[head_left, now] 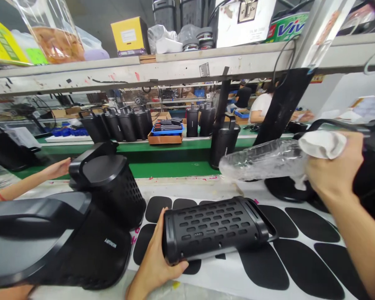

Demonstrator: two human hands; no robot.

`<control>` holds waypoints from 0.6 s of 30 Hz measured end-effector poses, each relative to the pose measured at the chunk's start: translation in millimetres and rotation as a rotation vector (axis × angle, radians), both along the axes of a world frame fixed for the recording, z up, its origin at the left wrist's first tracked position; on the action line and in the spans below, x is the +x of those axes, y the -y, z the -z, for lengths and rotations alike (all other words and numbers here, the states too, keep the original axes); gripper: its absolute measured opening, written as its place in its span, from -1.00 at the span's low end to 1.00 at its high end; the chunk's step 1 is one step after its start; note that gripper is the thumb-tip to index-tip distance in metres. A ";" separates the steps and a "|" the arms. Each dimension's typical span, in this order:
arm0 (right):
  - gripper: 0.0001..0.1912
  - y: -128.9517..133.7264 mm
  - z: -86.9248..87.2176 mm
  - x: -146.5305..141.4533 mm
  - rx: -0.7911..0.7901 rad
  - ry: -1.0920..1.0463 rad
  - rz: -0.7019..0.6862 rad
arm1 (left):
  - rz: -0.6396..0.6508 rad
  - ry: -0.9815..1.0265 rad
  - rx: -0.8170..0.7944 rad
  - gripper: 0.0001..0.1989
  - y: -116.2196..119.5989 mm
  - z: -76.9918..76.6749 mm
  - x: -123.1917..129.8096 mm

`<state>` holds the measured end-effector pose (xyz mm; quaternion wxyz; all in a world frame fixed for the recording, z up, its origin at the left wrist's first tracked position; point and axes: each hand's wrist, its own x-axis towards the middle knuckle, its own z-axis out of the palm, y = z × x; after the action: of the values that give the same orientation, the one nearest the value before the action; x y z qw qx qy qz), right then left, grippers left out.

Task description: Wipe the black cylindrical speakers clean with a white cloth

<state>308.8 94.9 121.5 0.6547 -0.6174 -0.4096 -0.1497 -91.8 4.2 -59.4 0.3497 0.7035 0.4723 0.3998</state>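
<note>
A black perforated speaker (217, 225) lies on its side on a white sheet printed with black ovals (300, 266). My left hand (158, 260) grips its near left end from below. Up at the right, my right hand (331, 168) is closed on a white cloth (323, 143) and a clear plastic bag (262, 160) that sticks out to the left above the bench. Another black speaker (112, 187) lies tilted just left of the first one.
A large black speaker (50, 241) fills the near left. A co-worker's hand (58, 168) reaches in at the left. A green conveyor (171, 160) carries an upright speaker (223, 139), more speakers and an orange tray (165, 135). A cluttered shelf (175, 66) runs overhead.
</note>
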 end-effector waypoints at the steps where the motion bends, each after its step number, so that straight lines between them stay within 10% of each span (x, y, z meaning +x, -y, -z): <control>1: -0.64 0.5 -4.6 2.7 -0.142 0.178 0.036 | -0.001 0.011 -0.013 0.18 0.1 -1.2 0.5; 6: -0.60 -15.0 -7.0 7.8 -0.679 0.663 0.068 | -0.017 0.059 -0.109 0.21 0.7 -3.6 1.7; 11: -0.65 -14.7 -16.0 -12.8 -0.713 0.773 0.110 | -0.016 0.061 -0.145 0.27 -0.3 -0.6 -0.6; 15: -0.51 8.4 -16.6 -85.9 -0.533 0.719 -0.084 | 0.001 0.066 -0.129 0.25 -0.1 3.1 -1.2; 18: -0.36 30.3 18.6 -168.8 -0.519 0.818 -0.414 | -0.021 0.048 -0.103 0.24 1.0 5.3 -0.9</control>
<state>140.1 64.6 102.9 0.2828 -0.5567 -0.7685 -0.1396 -92.7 3.2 -64.7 0.3924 0.6697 0.4910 0.3954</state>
